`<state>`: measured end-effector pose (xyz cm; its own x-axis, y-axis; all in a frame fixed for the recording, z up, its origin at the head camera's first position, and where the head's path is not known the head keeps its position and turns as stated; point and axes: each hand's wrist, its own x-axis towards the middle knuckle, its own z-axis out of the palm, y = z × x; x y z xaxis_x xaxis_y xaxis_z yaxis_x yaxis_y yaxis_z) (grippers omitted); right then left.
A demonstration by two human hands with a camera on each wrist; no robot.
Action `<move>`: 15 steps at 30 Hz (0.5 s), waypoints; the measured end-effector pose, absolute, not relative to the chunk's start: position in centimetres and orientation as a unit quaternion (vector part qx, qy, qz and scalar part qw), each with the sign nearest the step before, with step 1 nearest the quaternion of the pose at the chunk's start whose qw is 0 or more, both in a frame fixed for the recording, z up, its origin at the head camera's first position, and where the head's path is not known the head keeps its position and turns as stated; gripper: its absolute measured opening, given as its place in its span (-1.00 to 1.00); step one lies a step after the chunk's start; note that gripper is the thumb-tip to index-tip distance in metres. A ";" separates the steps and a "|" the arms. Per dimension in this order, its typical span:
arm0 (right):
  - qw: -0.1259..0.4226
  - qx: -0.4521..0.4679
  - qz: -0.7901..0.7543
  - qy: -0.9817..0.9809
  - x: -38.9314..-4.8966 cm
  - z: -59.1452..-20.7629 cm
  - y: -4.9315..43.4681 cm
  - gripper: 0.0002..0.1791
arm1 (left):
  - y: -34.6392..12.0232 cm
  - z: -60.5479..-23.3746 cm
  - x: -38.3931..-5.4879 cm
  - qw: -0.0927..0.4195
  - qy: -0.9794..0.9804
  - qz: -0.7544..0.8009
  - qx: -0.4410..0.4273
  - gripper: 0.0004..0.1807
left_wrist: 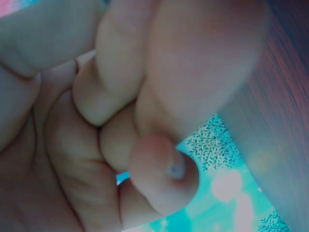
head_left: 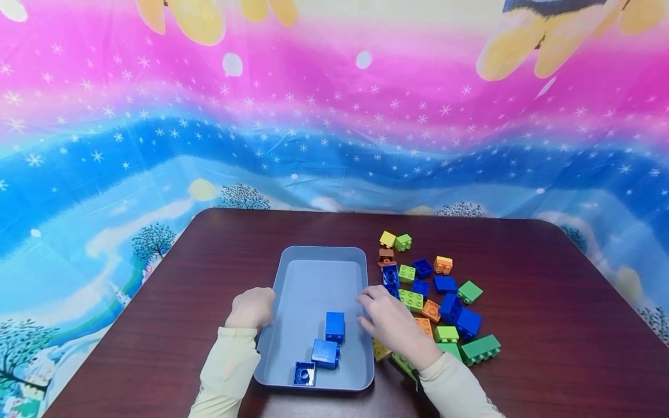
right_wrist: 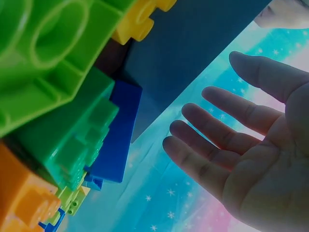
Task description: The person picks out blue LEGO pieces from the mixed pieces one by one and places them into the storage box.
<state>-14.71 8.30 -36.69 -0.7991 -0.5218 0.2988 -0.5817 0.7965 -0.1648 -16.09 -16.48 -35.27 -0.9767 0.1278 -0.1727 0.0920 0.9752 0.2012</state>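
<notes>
The left hand (head_left: 252, 307) is beside the left rim of a grey-blue tray (head_left: 313, 278). Its fingers (left_wrist: 120, 48) are curled toward the palm in the left wrist view, with nothing visible between them. Over the tray's right rim is the right hand (head_left: 389, 319); the right wrist view shows its fingers (right_wrist: 217, 125) spread apart and holding nothing. Inside the tray are a blue brick (head_left: 334, 325), a second blue brick (head_left: 325, 353) and a dark blue one (head_left: 304, 374) with its hollow side showing.
Loose toy bricks lie right of the tray, among them a green brick (head_left: 481, 349), a blue brick (head_left: 467, 322), an orange brick (head_left: 443, 265) and a yellow brick (head_left: 387, 238). Behind the dark wooden table (head_left: 564, 325) hangs a printed cloth (head_left: 334, 116).
</notes>
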 end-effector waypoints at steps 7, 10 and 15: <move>0.109 0.282 0.127 -0.945 -14.8 -36.8 8.7 -0.69 | -16.4 -35.3 -16.1 0.096 0.990 0.091 0.053 -0.74; 0.107 0.280 0.129 -0.945 -14.8 -36.8 8.9 -0.69 | -16.5 -35.3 -16.1 0.096 0.990 0.091 0.053 -0.73; 0.117 0.282 0.133 -0.943 -14.9 -36.8 9.5 -0.71 | -16.5 -35.3 -16.1 0.094 0.990 0.091 0.053 -0.74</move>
